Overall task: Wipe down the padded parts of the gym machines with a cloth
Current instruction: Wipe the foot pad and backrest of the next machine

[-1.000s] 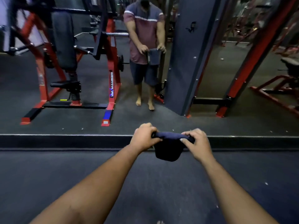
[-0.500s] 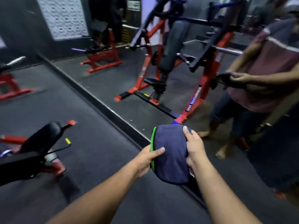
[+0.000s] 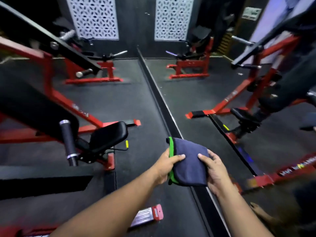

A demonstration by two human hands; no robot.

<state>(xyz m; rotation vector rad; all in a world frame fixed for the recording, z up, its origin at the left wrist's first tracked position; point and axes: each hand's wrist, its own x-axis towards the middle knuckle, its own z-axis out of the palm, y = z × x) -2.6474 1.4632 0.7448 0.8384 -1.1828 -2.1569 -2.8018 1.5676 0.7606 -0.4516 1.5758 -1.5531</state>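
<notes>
Both hands hold a folded navy-blue cloth with a green edge (image 3: pixel 189 164) in the air above the dark rubber floor (image 3: pixel 140 151): the left hand (image 3: pixel 166 165) pinches its green side in a narrow grip, and the right hand (image 3: pixel 214 170) grips the opposite edge. Beyond, to the left, sits a black padded seat (image 3: pixel 108 136) on a red steel machine frame (image 3: pixel 71 106), near a black foam-covered handle (image 3: pixel 68 142). Farther off, what seems to be a wall mirror (image 3: pixel 222 82) shows blurred red equipment.
</notes>
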